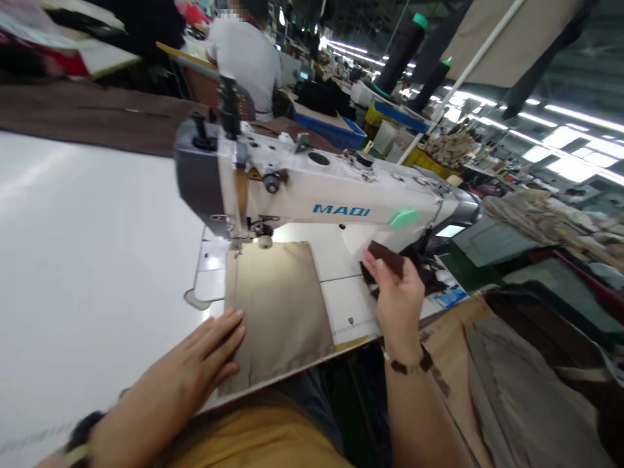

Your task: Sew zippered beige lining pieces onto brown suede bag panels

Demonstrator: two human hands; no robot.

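Note:
A tan fabric panel [285, 305] lies flat on the white sewing table, its far left corner by the needle and presser foot [237, 250] of the sewing machine [302, 179]. My left hand [207, 354] rests with fingers stretched out on the panel's left edge. Over at the right, beside the machine's base, my right hand [397, 292] pinches a small dark brown fabric piece [387, 258] between thumb and fingers. More dark brown pieces [429, 273] lie just behind that hand, partly hidden by it.
Brown cloth [112, 120] runs along the table's far edge. Folded tan and grey garments [526, 383] are heaped at the lower right. A blue-and-white packet [449, 297] lies near the machine's right end. Farther off sit a person in white [246, 62] and a blue bin [336, 130].

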